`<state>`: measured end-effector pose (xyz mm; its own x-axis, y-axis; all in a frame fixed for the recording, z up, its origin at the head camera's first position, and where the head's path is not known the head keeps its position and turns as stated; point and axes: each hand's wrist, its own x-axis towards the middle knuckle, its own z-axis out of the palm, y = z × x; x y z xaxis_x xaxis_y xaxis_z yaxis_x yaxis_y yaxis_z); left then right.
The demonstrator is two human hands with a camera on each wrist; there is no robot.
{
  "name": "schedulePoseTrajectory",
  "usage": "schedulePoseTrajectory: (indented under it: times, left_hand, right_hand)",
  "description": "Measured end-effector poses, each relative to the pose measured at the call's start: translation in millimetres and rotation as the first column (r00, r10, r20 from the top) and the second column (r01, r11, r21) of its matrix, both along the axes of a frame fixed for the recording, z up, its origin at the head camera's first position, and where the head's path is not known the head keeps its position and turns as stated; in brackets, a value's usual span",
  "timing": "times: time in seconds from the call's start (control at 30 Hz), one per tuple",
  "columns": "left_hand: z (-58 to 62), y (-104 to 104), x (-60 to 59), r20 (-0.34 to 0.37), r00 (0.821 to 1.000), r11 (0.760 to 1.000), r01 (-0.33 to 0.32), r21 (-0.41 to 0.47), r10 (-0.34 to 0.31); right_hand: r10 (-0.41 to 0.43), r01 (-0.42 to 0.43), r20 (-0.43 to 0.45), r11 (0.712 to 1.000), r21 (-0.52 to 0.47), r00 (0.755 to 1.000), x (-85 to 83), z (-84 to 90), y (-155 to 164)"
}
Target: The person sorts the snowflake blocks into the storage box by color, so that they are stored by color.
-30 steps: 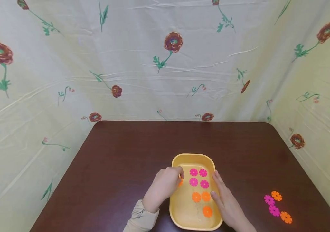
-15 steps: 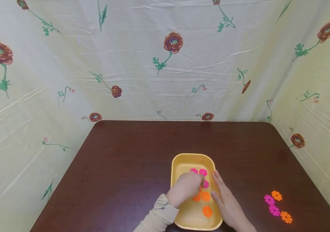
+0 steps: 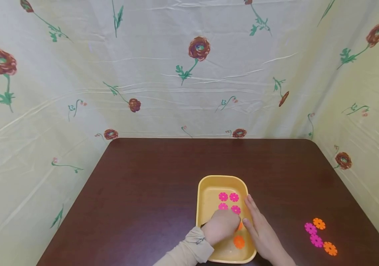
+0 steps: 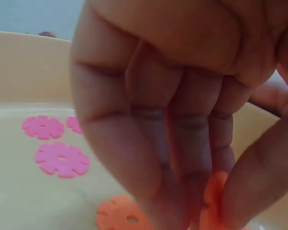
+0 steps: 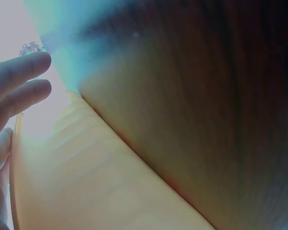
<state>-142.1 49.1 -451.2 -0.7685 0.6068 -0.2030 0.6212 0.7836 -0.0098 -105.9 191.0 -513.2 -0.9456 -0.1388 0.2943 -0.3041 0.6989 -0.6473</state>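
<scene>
A yellow tray (image 3: 206, 192) sits on the dark table near its front edge. Inside lie several pink flower discs (image 3: 228, 197) at the far end and an orange disc (image 3: 239, 241) at the near end. My left hand (image 3: 223, 226) is down in the tray, fingers curled. In the left wrist view its fingertips (image 4: 182, 191) pinch an orange disc (image 4: 215, 199) held on edge, beside a flat orange disc (image 4: 121, 216) and pink discs (image 4: 62, 159). My right hand (image 3: 259, 229) lies flat with straight fingers (image 5: 19, 76) along the tray's right wall (image 5: 86, 182).
Two pink discs (image 3: 313, 234) and two orange discs (image 3: 318, 223) lie loose on the table (image 3: 156, 173) at the front right. A flower-print cloth (image 3: 189, 74) walls in the table at the back and both sides.
My left hand moved from the tray's left rim into the tray and back toward the near orange discs, covering them. The right hand stayed put against the tray.
</scene>
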Motion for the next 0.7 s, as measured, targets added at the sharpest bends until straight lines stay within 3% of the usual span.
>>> schedulePoseTrajectory:
  times: [0.23, 0.7]
  left_hand:
    - [-7.0, 4.6, 7.0, -0.005, 0.999, 0.993, 0.043, -0.108, -0.044]
    - [-19.0, 13.8, 16.0, -0.191, 0.981, 0.979, 0.006, -0.202, -0.045]
  right_hand:
    - [0.003, -0.003, -0.015, 1.000, -0.001, 1.000, -0.2, -1.1, -0.3]
    - [-0.001, 0.001, -0.016, 1.000, -0.001, 1.000, -0.5, -1.4, -0.6]
